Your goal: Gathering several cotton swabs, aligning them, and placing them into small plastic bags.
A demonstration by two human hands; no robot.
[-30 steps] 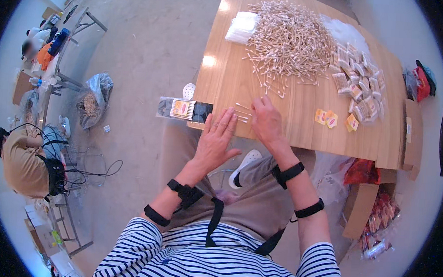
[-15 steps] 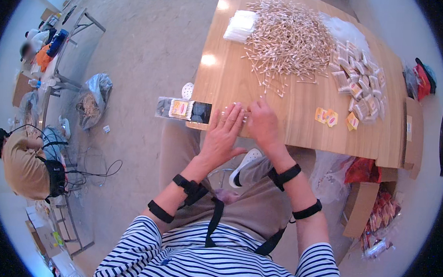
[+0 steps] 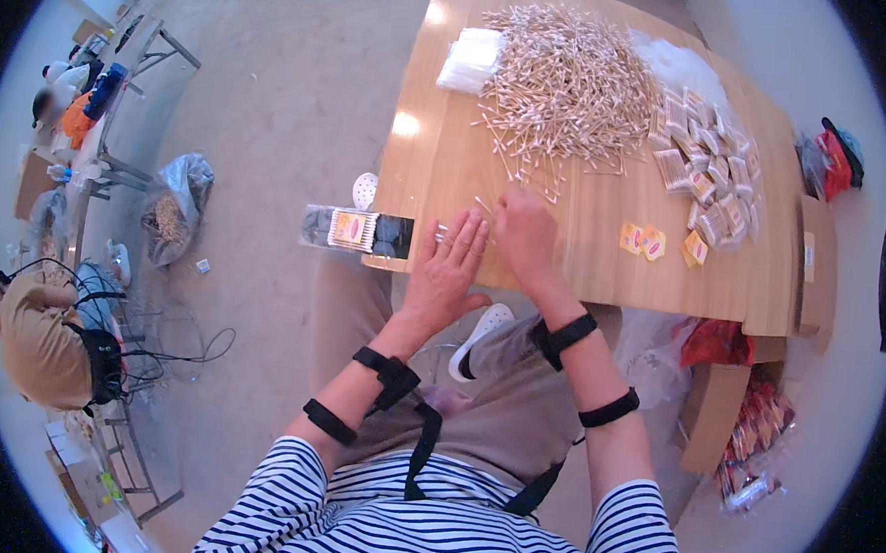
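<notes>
- The left hand (image 3: 448,274) is lying flat, palm down by the near edge of the desk (image 3: 584,254), its fingers straight and close together, its thumb sticking out toward the right hand (image 3: 525,236).
- White tips of a few loose swabs (image 3: 441,234) are peeping out beside those fingers, close to the near-left corner.
- The right hand is curling up tight just alongside, knuckles up; its fingertips are hidden, so I cannot tell whether it is pinching anything.
- One single swab (image 3: 481,204) is showing at a slant between the two hands.
- Over at the near-left corner, a card-fronted swab bundle (image 3: 351,229) is sitting on a dark strip (image 3: 393,236), which appears to be poking out past the left edge, though the fisheye view is poor there.
- Up toward the far edge, a big swab heap (image 3: 568,83) is spreading, with a stack of white sleeves (image 3: 471,60) lying beside it near the left edge.
- Packed bundles (image 3: 709,170) are crowding the right edge, and clear plastic (image 3: 680,64) is lying beyond them toward the far-right corner.
- Small yellow cards (image 3: 643,241) are lying between the packed bundles and the near edge.
</notes>
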